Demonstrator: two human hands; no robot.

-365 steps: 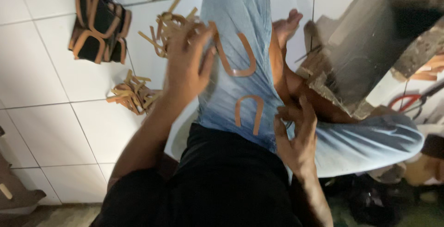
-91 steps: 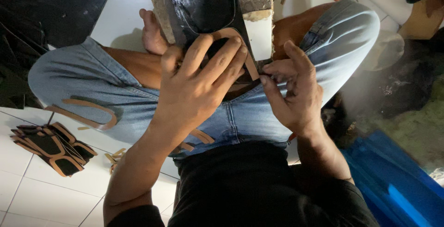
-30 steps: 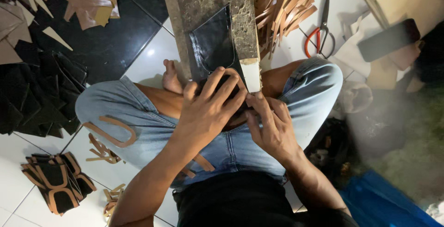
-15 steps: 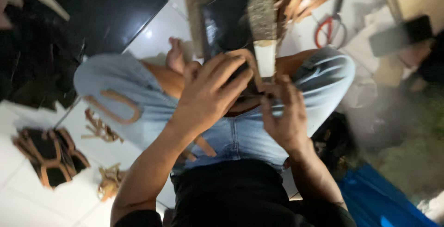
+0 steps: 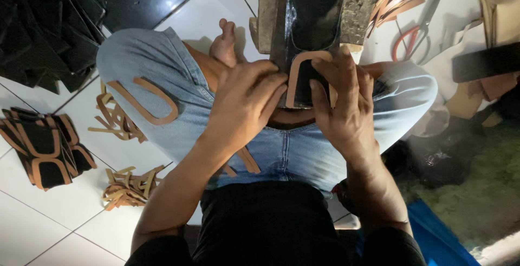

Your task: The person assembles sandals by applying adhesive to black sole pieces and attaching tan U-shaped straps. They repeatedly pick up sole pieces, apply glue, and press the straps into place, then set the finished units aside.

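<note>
White floor tiles surround us as we press a tan U-shaped strip onto a black piece on the stone block. Left hand and right hand lie flat, fingers pressing, nothing clenched; smoothing its edges seems next.

1 head-worn camera looks steeply down, close over the seated person's lap – left hand and right hand mid-frame, tiled floor around – no second view.
</note>
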